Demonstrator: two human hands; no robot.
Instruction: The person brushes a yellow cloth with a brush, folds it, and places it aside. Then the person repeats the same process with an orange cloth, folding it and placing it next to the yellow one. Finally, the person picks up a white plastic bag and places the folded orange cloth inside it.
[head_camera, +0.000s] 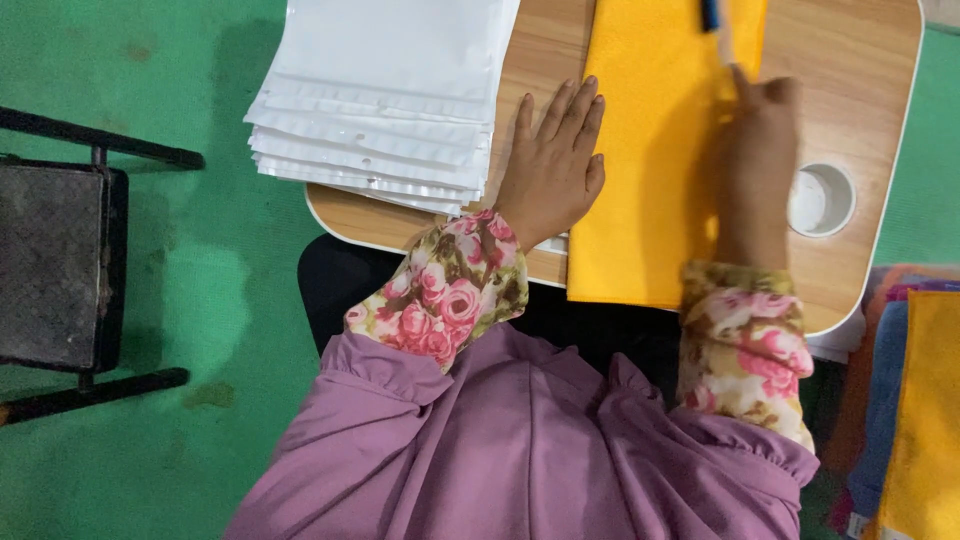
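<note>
Two hands on lap table (860, 60): left hand (553, 165) flat, open, beside yellow cloth (650, 150); right hand (755, 150) grip closed on pen (718, 28).

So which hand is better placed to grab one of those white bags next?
Probably the left hand. It lies flat and empty on the wooden tray table, right beside the stack of white bags. The right hand is farther away over the yellow cloth and already grips a pen.
</note>
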